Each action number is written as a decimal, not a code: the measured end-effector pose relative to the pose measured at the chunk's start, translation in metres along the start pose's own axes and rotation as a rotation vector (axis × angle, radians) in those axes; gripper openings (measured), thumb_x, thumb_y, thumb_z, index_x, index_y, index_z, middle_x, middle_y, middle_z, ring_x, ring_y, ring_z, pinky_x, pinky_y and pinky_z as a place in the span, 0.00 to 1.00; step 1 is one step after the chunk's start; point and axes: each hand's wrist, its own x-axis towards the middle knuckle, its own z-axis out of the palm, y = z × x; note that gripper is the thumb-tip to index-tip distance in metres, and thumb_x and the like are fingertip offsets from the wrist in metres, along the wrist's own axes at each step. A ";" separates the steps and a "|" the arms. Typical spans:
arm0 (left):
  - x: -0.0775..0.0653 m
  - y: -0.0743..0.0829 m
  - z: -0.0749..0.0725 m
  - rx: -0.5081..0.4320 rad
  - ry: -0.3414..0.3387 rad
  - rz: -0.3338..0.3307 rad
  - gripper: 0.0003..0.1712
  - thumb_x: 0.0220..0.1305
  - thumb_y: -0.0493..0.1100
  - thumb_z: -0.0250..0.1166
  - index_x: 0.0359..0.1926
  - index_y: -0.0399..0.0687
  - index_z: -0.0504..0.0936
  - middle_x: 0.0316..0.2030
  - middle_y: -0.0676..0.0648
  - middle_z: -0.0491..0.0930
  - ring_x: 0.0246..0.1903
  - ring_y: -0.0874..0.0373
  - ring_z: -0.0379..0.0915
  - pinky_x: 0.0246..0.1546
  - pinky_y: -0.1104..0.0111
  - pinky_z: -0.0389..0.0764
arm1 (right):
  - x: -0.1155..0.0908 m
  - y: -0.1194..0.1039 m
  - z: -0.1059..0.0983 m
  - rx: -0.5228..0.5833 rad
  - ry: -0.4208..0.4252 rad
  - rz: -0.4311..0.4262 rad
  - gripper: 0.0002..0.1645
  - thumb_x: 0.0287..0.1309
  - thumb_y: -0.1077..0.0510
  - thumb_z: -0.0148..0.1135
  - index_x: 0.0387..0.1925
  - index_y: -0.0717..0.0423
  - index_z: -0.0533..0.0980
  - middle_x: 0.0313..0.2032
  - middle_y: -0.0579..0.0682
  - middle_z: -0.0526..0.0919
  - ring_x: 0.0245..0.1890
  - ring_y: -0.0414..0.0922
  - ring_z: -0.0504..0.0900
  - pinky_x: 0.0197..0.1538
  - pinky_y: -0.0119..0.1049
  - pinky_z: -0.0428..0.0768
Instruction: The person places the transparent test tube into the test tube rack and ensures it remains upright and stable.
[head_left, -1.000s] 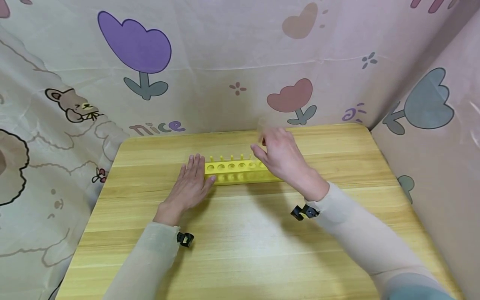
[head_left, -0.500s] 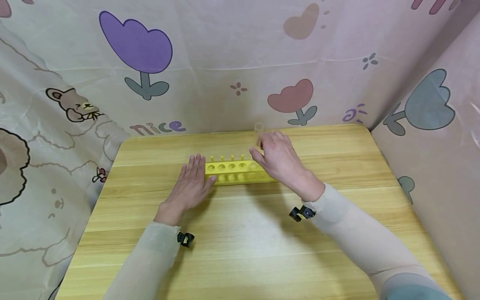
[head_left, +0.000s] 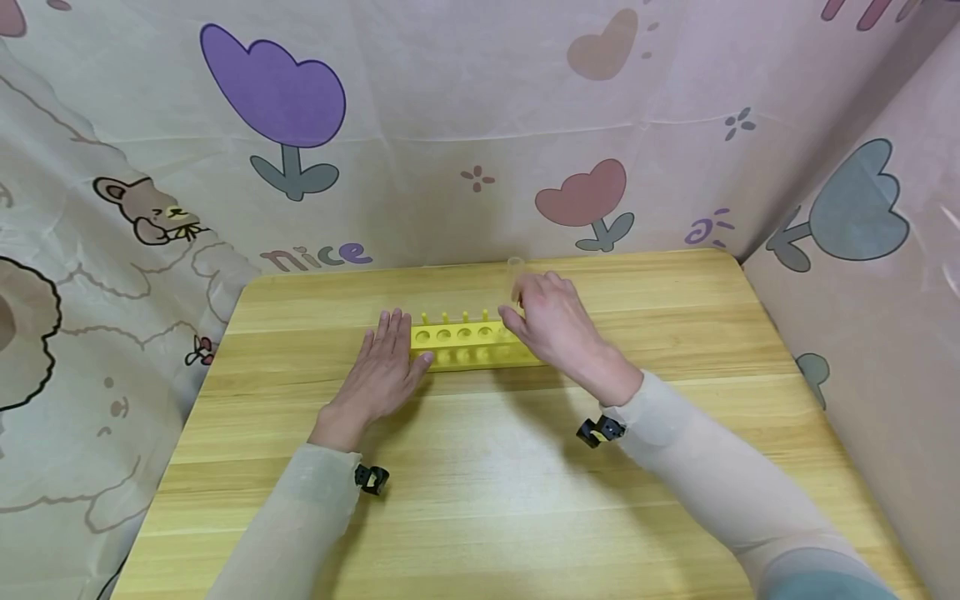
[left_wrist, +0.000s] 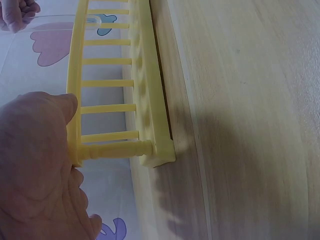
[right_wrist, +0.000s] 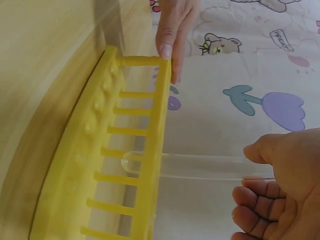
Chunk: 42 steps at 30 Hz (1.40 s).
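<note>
A yellow test tube rack (head_left: 480,360) stands on the table, with a row of round holes in its upper bar and several thin pegs along the back. My left hand (head_left: 382,367) rests on its left end, fingers straight, thumb over the front edge (left_wrist: 73,115). Over the rack's right part, my right hand (head_left: 558,321) pinches a clear test tube (right_wrist: 205,166) between thumb and fingers. In the right wrist view, the tube's rounded end passes through the upper bar and hangs between it and the lower bar. The rack's right end is hidden behind my right hand in the head view.
The wooden table (head_left: 480,500) ends at a back edge against a printed curtain (head_left: 420,150). Another curtain side (head_left: 885,333) closes in on the right. A black camera mount sits on each wrist (head_left: 600,431).
My right hand has shifted slightly left and come down with the test tube, whose top now shows lower in the head view. The left hand and the rack have stayed put.
</note>
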 end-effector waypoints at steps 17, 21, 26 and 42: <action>0.000 -0.001 0.000 -0.014 -0.001 -0.001 0.47 0.85 0.64 0.36 0.84 0.37 0.31 0.84 0.38 0.25 0.84 0.42 0.19 0.83 0.44 0.30 | -0.005 0.003 0.020 -0.042 -0.037 0.006 0.16 0.71 0.50 0.67 0.37 0.60 0.76 0.33 0.53 0.82 0.37 0.54 0.76 0.43 0.48 0.74; -0.001 0.000 -0.001 -0.018 -0.002 0.000 0.48 0.85 0.64 0.36 0.84 0.36 0.32 0.84 0.38 0.25 0.84 0.42 0.19 0.83 0.44 0.30 | -0.006 0.004 0.024 -0.045 -0.041 0.010 0.16 0.71 0.50 0.67 0.37 0.60 0.76 0.33 0.53 0.83 0.36 0.54 0.76 0.43 0.48 0.74; 0.000 -0.001 -0.001 -0.016 -0.002 0.001 0.48 0.85 0.64 0.36 0.84 0.36 0.32 0.84 0.38 0.24 0.84 0.41 0.19 0.83 0.44 0.31 | -0.007 0.005 0.028 -0.067 -0.061 0.017 0.17 0.72 0.49 0.66 0.38 0.60 0.77 0.34 0.53 0.83 0.37 0.53 0.76 0.45 0.48 0.74; -0.001 0.000 0.001 -0.020 0.007 0.001 0.48 0.84 0.65 0.36 0.84 0.35 0.33 0.84 0.37 0.25 0.84 0.40 0.21 0.83 0.44 0.32 | -0.008 0.008 0.034 -0.091 -0.074 0.033 0.18 0.73 0.47 0.66 0.37 0.59 0.76 0.31 0.51 0.81 0.35 0.52 0.74 0.44 0.45 0.71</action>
